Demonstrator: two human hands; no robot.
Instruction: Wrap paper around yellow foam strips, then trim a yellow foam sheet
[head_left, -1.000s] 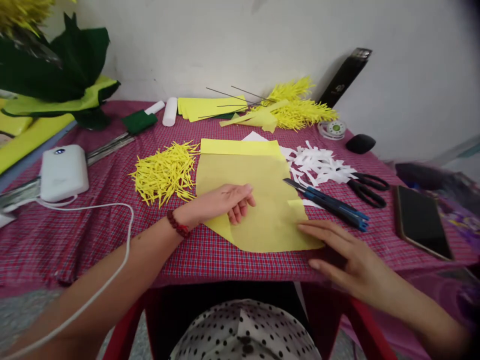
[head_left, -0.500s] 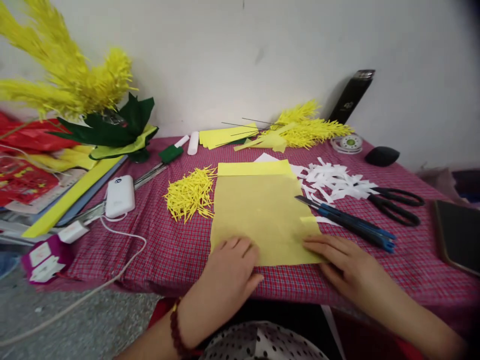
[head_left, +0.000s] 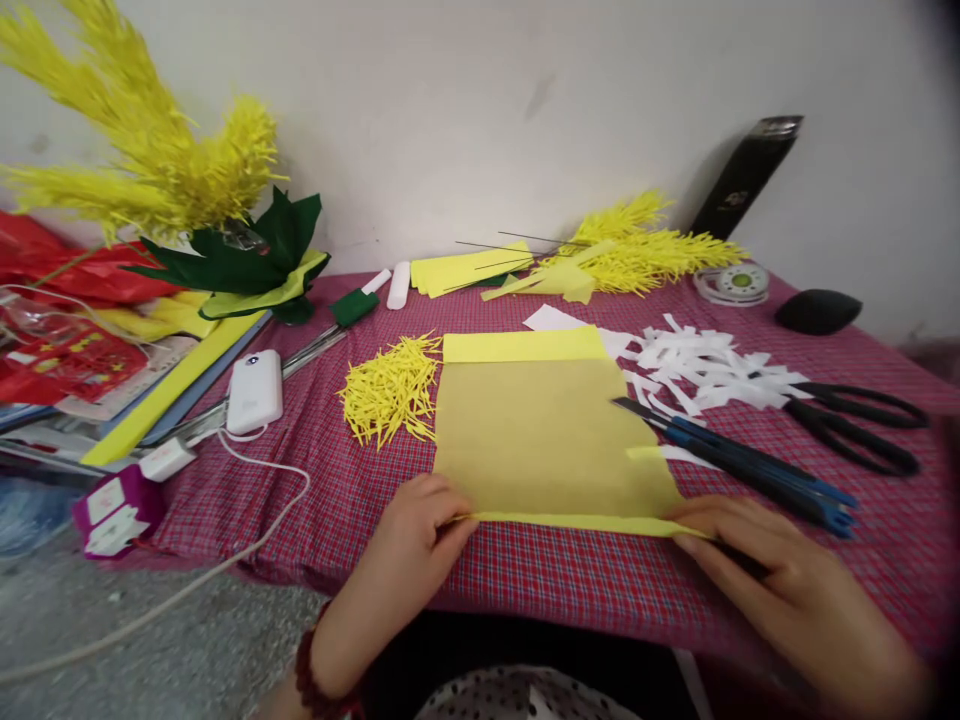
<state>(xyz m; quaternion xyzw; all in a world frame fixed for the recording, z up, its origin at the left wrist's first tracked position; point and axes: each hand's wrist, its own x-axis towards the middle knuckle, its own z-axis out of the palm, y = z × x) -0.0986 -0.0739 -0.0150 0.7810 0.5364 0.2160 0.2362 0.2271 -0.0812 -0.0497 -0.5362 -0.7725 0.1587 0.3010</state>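
A sheet of yellow paper (head_left: 547, 430) lies on the checked tablecloth, duller over most of its surface, with a brighter yellow strip along its far edge. Its near edge is turned up, showing a thin bright band. My left hand (head_left: 424, 540) pinches the near left corner between thumb and fingers. At the near right corner, my right hand (head_left: 757, 560) grips the same edge. A blue and black utility knife (head_left: 757, 465) with its blade out lies partly over the sheet's right side. Left of the paper sits a heap of yellow paper shreds (head_left: 391, 392).
Black-handled scissors (head_left: 862, 425) lie right, by white paper scraps (head_left: 705, 365). Yellow strips (head_left: 469, 270), fringed yellow stems (head_left: 645, 250) and a tape roll (head_left: 739, 283) sit along the wall. A white power bank (head_left: 255, 392) with a cable and a yellow paper plant (head_left: 187, 180) stand left.
Both hands have moved from lying flat on the paper to pinching its near corners, now farther apart. The near edge has been lifted and turned up. The view has shifted slightly.
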